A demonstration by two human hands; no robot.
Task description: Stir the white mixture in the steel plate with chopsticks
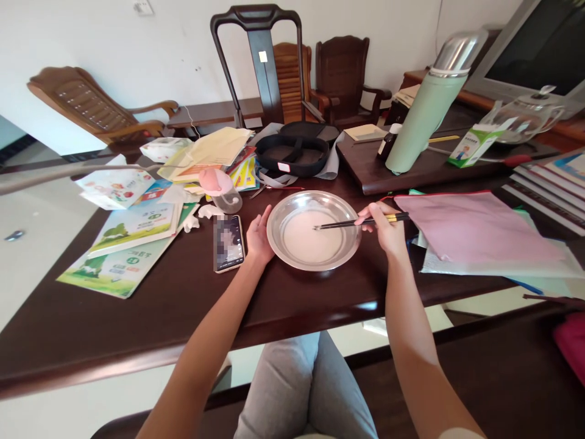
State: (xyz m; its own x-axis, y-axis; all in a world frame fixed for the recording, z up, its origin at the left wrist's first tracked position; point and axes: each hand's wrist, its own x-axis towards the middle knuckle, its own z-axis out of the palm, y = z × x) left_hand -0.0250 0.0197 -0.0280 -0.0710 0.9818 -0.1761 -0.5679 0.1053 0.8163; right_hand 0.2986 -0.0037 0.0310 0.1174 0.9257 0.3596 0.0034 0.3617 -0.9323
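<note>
A round stainless steel basin [283,253] stands on the dark wooden table, with a smooth white layer [311,239] inside; I cannot tell whether that is liquid or powder. My left hand [259,236] rests along the basin's left side, its fingers stretched out against the rim. Black chopsticks with gold bands [340,224] are gripped in my right hand [381,227] over the right rim. Their tips lie close together over the white layer, and whether they touch it is unclear. Left of my left hand lies a phone [235,253] with a lit, partly blurred screen.
Behind the basin sits a black case [292,152]. A green thermos [425,116] stands on a raised dark surface at the right. Pink and clear pouches [475,225] lie right of my right hand. Booklets [132,250] and a pink-lidded cup [222,189] are at the left.
</note>
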